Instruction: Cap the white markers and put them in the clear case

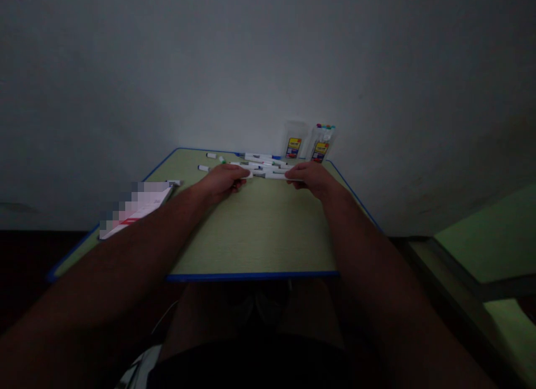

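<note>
My right hand (307, 176) is closed around a white marker (274, 176), held level above the far part of the table with its dark bare tip pointing left. Facing that tip, my left hand (226, 178) pinches a small white marker cap (250, 175), mostly covered by the fingers. Cap and tip are very close; whether they touch I cannot tell. Just behind both hands lie several white markers (257, 156) in a loose group. Left of them are loose caps, among them a dark-ended one (211, 155), another (204, 168) and a green one (221, 159).
Against the wall stand a clear pouch (294, 140) with a yellow label and a second pouch (321, 143) holding colourful-capped markers. A clipboard with papers (140, 213) lies at the left. The table (251, 238) has a blue edge.
</note>
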Demonstrator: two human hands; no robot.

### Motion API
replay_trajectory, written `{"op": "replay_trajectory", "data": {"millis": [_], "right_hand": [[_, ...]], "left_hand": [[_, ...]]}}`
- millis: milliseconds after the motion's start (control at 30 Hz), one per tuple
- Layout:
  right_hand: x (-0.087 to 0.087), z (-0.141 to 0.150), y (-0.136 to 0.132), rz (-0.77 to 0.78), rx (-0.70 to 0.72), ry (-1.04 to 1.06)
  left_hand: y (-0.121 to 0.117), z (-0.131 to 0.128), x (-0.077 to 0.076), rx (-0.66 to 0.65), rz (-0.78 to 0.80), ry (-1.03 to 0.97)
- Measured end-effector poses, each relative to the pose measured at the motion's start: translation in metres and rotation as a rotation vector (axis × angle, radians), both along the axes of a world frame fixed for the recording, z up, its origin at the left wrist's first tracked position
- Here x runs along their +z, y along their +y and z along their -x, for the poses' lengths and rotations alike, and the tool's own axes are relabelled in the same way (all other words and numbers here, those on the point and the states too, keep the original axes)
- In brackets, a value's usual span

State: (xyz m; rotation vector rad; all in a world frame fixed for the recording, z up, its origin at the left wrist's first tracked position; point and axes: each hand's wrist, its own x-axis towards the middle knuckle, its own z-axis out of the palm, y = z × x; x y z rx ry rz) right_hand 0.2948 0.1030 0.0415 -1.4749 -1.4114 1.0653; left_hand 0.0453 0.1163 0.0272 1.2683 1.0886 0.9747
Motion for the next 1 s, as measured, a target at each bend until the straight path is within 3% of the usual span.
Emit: {"op": "replay_trajectory", "data": {"millis": [633, 1000], "right_hand": [[0.0007, 0.0087, -0.0051, -0.027, 0.073, -0.032], [-0.0034, 0.0081, -0.003, -0.053, 0.095, -0.066]], "left_hand": [[-0.0009, -0.003, -0.0042, -0.116, -0.055, 0.026], [-0.003, -0.0036, -0.004, -0.121, -0.071, 0.069]]}}
